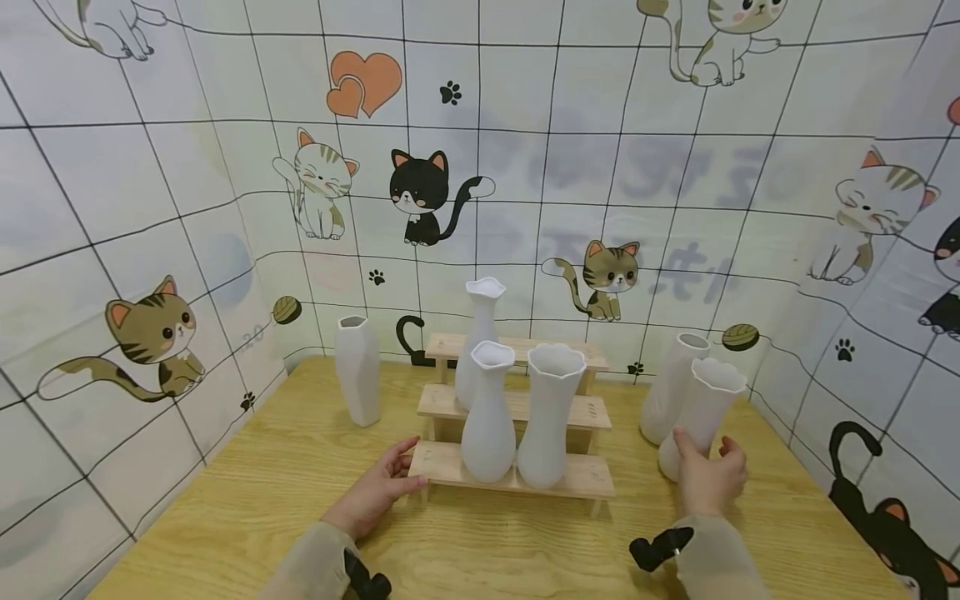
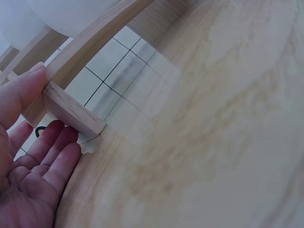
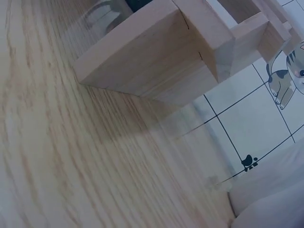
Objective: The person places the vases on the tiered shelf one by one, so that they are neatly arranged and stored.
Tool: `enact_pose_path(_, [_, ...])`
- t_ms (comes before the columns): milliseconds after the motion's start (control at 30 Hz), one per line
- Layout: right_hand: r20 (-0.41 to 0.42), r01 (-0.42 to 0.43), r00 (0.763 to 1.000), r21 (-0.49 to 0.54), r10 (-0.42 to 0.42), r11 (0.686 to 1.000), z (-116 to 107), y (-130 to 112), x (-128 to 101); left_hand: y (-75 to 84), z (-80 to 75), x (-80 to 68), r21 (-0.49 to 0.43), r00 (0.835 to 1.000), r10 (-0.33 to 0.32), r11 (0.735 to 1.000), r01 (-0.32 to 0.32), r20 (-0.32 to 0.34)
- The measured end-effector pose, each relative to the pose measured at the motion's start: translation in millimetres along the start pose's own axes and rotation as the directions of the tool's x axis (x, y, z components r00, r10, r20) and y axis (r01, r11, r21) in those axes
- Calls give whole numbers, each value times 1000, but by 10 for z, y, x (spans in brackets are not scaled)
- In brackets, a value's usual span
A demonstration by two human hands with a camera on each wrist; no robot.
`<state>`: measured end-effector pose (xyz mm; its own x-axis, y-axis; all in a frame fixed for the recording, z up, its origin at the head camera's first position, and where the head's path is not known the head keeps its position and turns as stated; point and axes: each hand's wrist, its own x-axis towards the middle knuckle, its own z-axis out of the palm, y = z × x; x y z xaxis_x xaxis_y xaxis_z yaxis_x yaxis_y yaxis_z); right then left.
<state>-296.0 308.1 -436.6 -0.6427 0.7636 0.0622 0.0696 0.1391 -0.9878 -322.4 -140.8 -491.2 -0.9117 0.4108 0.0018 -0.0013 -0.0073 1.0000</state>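
Note:
A three-step wooden stand (image 1: 577,477) sits mid-table and carries three white vases: a tall one (image 1: 483,321) further back, a round-bellied one (image 1: 487,425) and a scalloped one (image 1: 550,417) on the bottom step. My left hand (image 1: 397,475) rests against the bottom step's left end. In the left wrist view its thumb lies on the wooden end piece (image 2: 71,111) and its straight fingers (image 2: 57,156) lie beside it. My right hand (image 1: 707,457) grips the lower part of a tilted white vase (image 1: 708,400) at the right of the stand.
Another white vase (image 1: 671,383) leans just behind the held one, and a faceted white vase (image 1: 357,371) stands left of the stand. Cat-patterned walls (image 1: 150,250) close in the wooden table (image 1: 262,492) on three sides. The right wrist view shows the stand's foot (image 3: 156,61).

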Motion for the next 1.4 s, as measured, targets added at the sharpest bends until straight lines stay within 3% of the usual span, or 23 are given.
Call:
enact_pose_path(133, [19, -43, 999, 1, 43, 999, 34, 33, 16, 1, 0, -1, -3, 1000, 6, 1000, -6, 4])
enact_pose_path(967, [42, -61, 997, 24, 60, 998, 73, 102, 131, 20, 9, -7, 1, 1000, 0, 1000, 0, -6])
enact_pose_path(1400, [108, -47, 993, -34, 50, 998, -5, 51, 101, 238, 84, -107, -34, 1000, -19, 999, 18, -7])
